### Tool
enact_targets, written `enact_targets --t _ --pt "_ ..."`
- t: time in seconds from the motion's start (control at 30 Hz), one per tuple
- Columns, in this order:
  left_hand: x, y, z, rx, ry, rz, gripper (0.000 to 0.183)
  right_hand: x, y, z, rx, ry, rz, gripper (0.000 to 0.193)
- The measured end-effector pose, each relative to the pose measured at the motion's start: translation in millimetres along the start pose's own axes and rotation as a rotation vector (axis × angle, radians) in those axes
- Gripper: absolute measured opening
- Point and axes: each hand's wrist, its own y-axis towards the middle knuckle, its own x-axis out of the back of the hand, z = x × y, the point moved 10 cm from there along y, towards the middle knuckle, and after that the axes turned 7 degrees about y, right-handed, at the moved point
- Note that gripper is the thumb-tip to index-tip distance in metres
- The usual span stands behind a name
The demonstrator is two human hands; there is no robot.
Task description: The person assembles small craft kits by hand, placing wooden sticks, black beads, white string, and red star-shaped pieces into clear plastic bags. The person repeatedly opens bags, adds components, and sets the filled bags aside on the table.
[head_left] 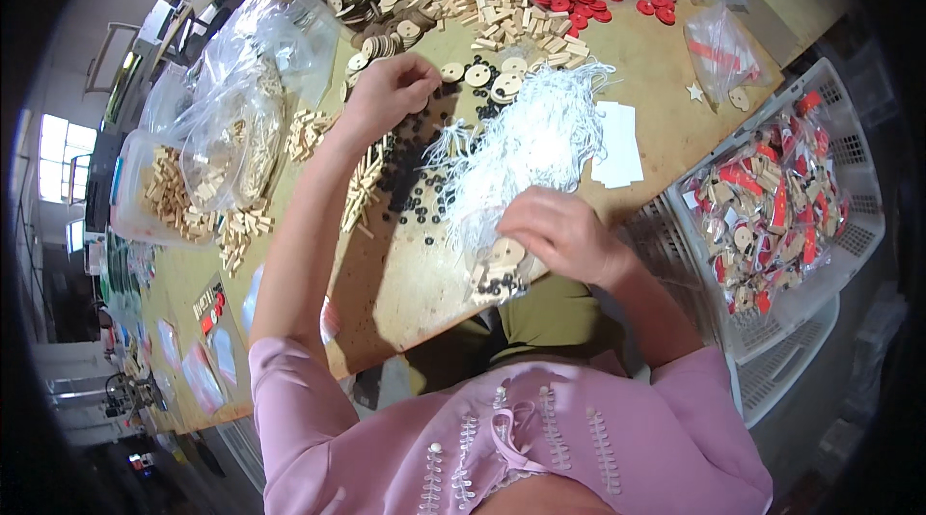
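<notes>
Head view: lower middle, right hand (pixel 559 233) pinches a light, soft-looking bag (pixel 498 272), best held up top; left hand (pixel 390 93) curled, can't tell if pinching.

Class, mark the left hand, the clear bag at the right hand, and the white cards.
Left hand (pixel 393 93), head view: its middle.
Clear bag (pixel 499 271), head view: filled lower part.
White cards (pixel 617 146), head view: upper face.

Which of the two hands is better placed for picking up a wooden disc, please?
Probably the left hand: it is beside the wooden discs, while the right hand holds a clear bag.
</notes>
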Motion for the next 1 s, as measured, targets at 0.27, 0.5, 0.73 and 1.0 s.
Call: enact_targets --t 0.27,0.5,0.73,1.0 --pt "-31 91 -37 -0.298 0.328 -0.133 0.024 4 0 0 -0.032 0.051 -0.027 0.016" --pt "-37 101 -26 -0.177 0.266 0.029 0.021 6 1 2 -0.005 0.017 -0.036 0.017" --pt "-20 109 13 -0.115 -0.014 -0.032 0.018 4 2 3 -0.013 0.013 -0.031 0.017" --pt "-27 110 -1 -0.132 0.126 -0.083 0.032 6 2 -1 -0.043 0.039 -0.035 0.015"
